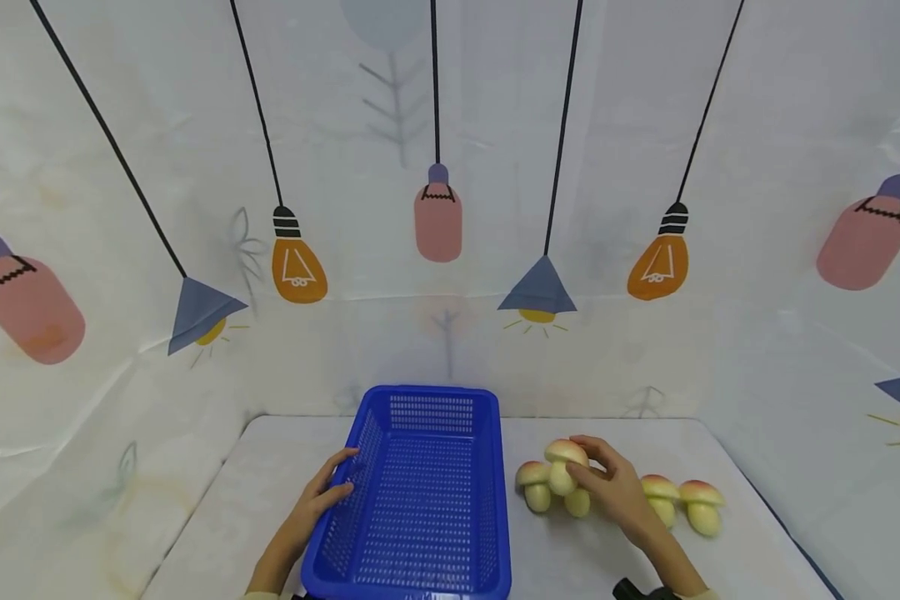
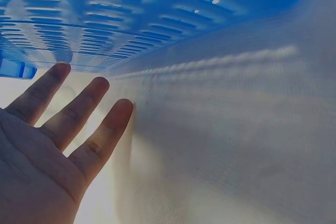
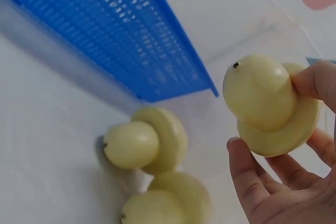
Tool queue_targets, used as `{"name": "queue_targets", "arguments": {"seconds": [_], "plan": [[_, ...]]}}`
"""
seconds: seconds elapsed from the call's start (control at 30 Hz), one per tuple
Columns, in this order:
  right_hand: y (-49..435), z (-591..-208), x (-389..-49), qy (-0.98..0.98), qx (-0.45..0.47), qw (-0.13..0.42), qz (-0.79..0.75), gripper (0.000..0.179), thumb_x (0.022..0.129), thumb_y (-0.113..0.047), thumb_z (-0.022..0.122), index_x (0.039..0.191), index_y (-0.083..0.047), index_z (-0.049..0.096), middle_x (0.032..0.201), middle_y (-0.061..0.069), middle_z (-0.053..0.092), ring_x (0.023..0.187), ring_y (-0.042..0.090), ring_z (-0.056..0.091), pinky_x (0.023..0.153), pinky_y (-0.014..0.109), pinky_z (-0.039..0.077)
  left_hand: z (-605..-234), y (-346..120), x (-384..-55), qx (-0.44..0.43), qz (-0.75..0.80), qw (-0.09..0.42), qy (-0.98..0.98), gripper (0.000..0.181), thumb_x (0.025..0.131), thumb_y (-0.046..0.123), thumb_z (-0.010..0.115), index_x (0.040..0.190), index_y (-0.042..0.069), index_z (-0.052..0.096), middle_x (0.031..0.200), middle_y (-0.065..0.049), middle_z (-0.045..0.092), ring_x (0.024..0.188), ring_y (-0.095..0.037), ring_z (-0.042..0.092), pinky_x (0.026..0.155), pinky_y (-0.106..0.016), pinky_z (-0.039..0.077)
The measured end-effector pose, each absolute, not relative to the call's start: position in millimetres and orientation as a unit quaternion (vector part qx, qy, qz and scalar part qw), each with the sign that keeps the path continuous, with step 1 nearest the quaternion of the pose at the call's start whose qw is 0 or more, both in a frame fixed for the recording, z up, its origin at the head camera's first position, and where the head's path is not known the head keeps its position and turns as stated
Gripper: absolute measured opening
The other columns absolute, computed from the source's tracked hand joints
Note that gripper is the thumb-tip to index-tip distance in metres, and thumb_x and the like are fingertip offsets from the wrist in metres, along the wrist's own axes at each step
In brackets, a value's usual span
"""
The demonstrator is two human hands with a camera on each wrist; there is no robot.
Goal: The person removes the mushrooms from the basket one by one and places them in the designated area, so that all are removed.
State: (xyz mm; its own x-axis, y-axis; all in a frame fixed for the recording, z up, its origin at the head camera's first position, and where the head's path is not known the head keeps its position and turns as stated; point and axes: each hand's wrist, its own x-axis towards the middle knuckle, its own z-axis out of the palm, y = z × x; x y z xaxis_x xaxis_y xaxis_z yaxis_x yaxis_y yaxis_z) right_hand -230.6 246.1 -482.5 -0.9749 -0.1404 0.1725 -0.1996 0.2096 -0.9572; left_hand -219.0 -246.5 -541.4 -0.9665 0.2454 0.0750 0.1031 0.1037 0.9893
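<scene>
My left hand (image 1: 317, 498) holds the left rim of a blue plastic basket (image 1: 504, 500), thumb and forefinger over the edge. Three straighter fingers (image 2: 97, 145) lie along the outside of its slotted wall in the left wrist view. My right hand (image 1: 613, 483) grips a toy mushroom (image 1: 565, 451) with a reddish-yellow cap, raised above the others, thumb on one side and fingers round the cap. Its rounded pale stem faces the right wrist camera. Below it lie a second mushroom (image 1: 537, 492) and a third mushroom (image 1: 577, 503), the latter's cap mostly hidden in the head view.
Two more mushrooms (image 1: 702, 508) lie side by side to the right of my right hand. The basket, with nothing inside, stands on a white table (image 1: 292, 433). Behind and at the sides hangs a pale sheet (image 1: 375, 342) printed with lamps.
</scene>
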Motion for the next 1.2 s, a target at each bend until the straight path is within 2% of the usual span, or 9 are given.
{"name": "queue_targets", "arguments": {"seconds": [0.13, 0.27, 0.5, 0.73, 1.0, 1.2], "plan": [[261.6, -481.3, -227.3, -0.784, 0.095, 0.028, 0.612, 0.045, 0.100, -0.014, 0.067, 0.141, -0.001, 0.054, 0.125, -0.005, 0.064, 0.102, 0.005, 0.070, 0.082, 0.028, 0.059, -542.5, -245.3, -220.7, 0.117, 0.654, 0.049, 0.746, 0.058, 0.105, 0.017, 0.050, 0.159, 0.012, 0.030, 0.153, -0.039, 0.032, 0.116, -0.036, 0.059, 0.085, -0.042, 0.058], [278.1, -480.1, -226.0, -0.799, 0.090, 0.037, 0.593, 0.045, 0.101, -0.018, 0.067, 0.142, -0.002, 0.054, 0.131, -0.006, 0.062, 0.107, 0.001, 0.066, 0.084, 0.026, 0.058, -541.8, -244.8, -220.5, 0.116, 0.655, 0.050, 0.745, 0.058, 0.105, 0.017, 0.050, 0.159, 0.013, 0.030, 0.153, -0.039, 0.032, 0.117, -0.038, 0.059, 0.085, -0.042, 0.058], [303.8, -473.9, -219.7, -0.812, 0.092, 0.047, 0.575, 0.048, 0.101, -0.015, 0.067, 0.144, 0.000, 0.052, 0.124, -0.026, 0.060, 0.105, -0.002, 0.066, 0.081, 0.023, 0.057, -540.6, -246.0, -221.3, 0.124, 0.659, 0.054, 0.740, 0.058, 0.105, 0.015, 0.050, 0.159, 0.012, 0.029, 0.150, -0.041, 0.036, 0.116, -0.039, 0.062, 0.084, -0.043, 0.059], [331.4, -469.4, -213.2, -0.824, 0.073, 0.052, 0.559, 0.050, 0.103, -0.014, 0.063, 0.147, 0.002, 0.046, 0.124, -0.031, 0.057, 0.104, -0.006, 0.065, 0.082, 0.019, 0.056, -541.4, -247.1, -222.9, 0.125, 0.651, 0.051, 0.747, 0.059, 0.105, 0.015, 0.050, 0.160, 0.011, 0.028, 0.152, -0.040, 0.035, 0.118, -0.037, 0.061, 0.085, -0.040, 0.059], [363.5, -471.6, -209.6, -0.844, 0.041, 0.078, 0.529, 0.050, 0.102, -0.015, 0.066, 0.146, -0.001, 0.049, 0.119, -0.037, 0.054, 0.099, -0.014, 0.061, 0.077, 0.018, 0.055, -539.5, -246.6, -220.7, 0.122, 0.652, 0.052, 0.746, 0.059, 0.105, 0.015, 0.050, 0.159, 0.011, 0.029, 0.155, -0.037, 0.031, 0.117, -0.035, 0.060, 0.084, -0.040, 0.059], [388.5, -477.3, -205.7, -0.838, 0.031, 0.084, 0.538, 0.050, 0.102, -0.014, 0.065, 0.148, -0.003, 0.049, 0.118, -0.038, 0.056, 0.099, -0.014, 0.062, 0.077, 0.016, 0.054, -537.7, -247.0, -219.5, 0.134, 0.654, 0.058, 0.742, 0.058, 0.106, 0.015, 0.049, 0.160, 0.010, 0.027, 0.152, -0.041, 0.033, 0.113, -0.030, 0.064, 0.083, -0.042, 0.060]]}}
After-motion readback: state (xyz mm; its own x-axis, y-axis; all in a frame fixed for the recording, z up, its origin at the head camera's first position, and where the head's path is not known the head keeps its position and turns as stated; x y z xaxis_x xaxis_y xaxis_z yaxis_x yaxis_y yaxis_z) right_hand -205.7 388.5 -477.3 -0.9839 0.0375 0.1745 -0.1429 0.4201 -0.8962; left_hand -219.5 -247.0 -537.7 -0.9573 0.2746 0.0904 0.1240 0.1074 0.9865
